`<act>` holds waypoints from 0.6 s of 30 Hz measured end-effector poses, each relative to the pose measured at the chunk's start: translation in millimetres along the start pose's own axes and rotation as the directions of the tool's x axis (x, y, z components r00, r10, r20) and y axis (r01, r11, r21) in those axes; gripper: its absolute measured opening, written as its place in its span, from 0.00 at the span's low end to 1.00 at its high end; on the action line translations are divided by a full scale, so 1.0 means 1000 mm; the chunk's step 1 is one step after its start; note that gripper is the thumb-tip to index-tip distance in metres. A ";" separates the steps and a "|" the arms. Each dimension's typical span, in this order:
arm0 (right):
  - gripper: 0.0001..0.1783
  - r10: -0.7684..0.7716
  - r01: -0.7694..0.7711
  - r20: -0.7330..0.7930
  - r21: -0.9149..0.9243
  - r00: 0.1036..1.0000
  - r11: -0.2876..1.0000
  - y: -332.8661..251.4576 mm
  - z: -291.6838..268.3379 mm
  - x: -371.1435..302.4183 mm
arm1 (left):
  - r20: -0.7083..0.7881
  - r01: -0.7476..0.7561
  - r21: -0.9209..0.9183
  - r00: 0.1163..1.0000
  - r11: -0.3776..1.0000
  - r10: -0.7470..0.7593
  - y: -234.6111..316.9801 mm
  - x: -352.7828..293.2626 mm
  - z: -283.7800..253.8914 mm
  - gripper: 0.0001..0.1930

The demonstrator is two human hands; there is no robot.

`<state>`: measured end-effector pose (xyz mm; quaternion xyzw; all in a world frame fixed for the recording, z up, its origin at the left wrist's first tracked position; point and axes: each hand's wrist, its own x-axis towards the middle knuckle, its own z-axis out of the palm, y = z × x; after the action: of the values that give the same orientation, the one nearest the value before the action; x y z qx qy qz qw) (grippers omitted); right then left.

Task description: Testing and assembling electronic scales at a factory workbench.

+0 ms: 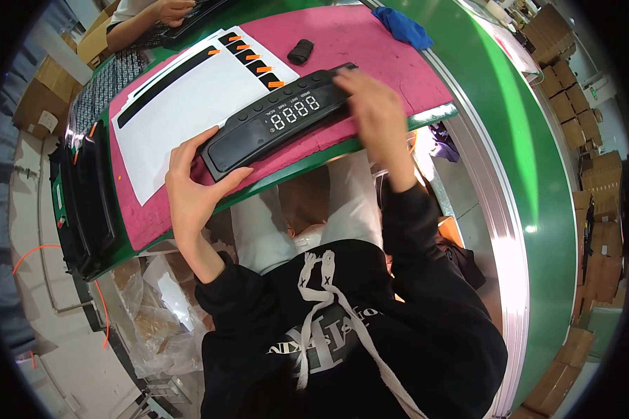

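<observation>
Right now my left hand (192, 197) spans the left end of a black display panel (281, 126), its fingers grasping across the width. My right hand (379, 117) blurs over the other end; I can't tell whether those fingers grip. The panel sits slantwise on the pink mat (398, 78), next to white sheets (166, 133).

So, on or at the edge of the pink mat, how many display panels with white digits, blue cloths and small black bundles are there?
Display panel with white digits: 1
Blue cloth: 1
Small black bundle: 1
Total: 3
</observation>
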<state>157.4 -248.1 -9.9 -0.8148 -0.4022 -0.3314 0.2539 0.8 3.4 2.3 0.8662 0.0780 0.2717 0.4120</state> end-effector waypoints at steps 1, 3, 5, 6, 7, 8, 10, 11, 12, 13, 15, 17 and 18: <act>0.18 0.179 -0.184 0.097 0.039 0.979 0.982 0.011 -0.011 0.000 | -0.004 -0.002 0.006 1.000 1.000 0.002 0.000 -0.001 -0.001 0.33; 0.18 0.344 -0.362 0.195 0.063 0.919 0.930 0.025 -0.023 -0.006 | -0.009 -0.010 0.022 1.000 1.000 0.010 0.001 -0.002 -0.002 0.33; 0.19 0.315 -0.311 0.076 -0.050 0.946 0.949 0.036 -0.024 -0.017 | -0.001 -0.029 0.008 1.000 1.000 0.029 0.000 0.002 -0.001 0.33; 0.19 0.286 -0.282 0.029 -0.096 0.958 0.955 0.033 -0.024 -0.014 | 0.003 -0.025 0.008 1.000 1.000 0.025 0.000 0.000 -0.001 0.33; 0.19 0.272 -0.269 0.030 -0.090 0.962 0.959 0.025 -0.022 -0.013 | 0.008 -0.022 0.010 1.000 1.000 0.022 0.000 -0.001 -0.001 0.33; 0.20 0.205 -0.203 0.020 -0.085 0.978 0.976 0.012 -0.016 -0.016 | -0.006 -0.018 0.013 1.000 1.000 0.018 0.001 0.000 -0.001 0.33; 0.21 0.078 -0.077 0.000 -0.077 0.997 0.994 -0.016 -0.013 -0.021 | 0.001 -0.020 0.028 1.000 0.999 0.020 0.001 0.000 -0.002 0.33; 0.21 0.074 -0.074 0.000 -0.066 0.997 0.995 -0.020 -0.012 -0.023 | 0.009 -0.022 0.039 1.000 0.999 0.022 0.001 0.000 -0.004 0.33; 0.22 0.056 -0.054 0.016 -0.097 0.998 0.994 -0.023 -0.012 -0.025 | 0.003 -0.017 0.048 1.000 0.999 0.017 0.001 -0.002 -0.005 0.33; 0.23 0.038 -0.034 0.031 -0.125 0.999 0.992 -0.025 -0.011 -0.026 | 0.006 -0.013 0.033 1.000 0.999 0.013 0.001 -0.004 -0.005 0.33; 0.24 0.016 -0.010 0.035 -0.158 0.999 0.987 -0.016 -0.012 -0.028 | 0.013 -0.024 -0.009 1.000 1.000 0.024 0.003 -0.002 -0.005 0.33; 0.21 0.197 -0.202 -0.043 -0.152 0.979 0.968 0.019 -0.015 -0.037 | 0.030 0.017 -0.073 0.999 0.997 -0.014 0.004 0.004 -0.017 0.33; 0.19 0.212 -0.224 -0.079 -0.190 0.974 0.956 0.038 -0.021 -0.039 | 0.064 0.058 -0.146 0.997 0.988 -0.049 0.005 0.008 -0.026 0.33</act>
<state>163.8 -301.6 -30.9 -0.8655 -0.2674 -0.3632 0.2181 -7.2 20.5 22.9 0.8388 0.0687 0.2394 0.4841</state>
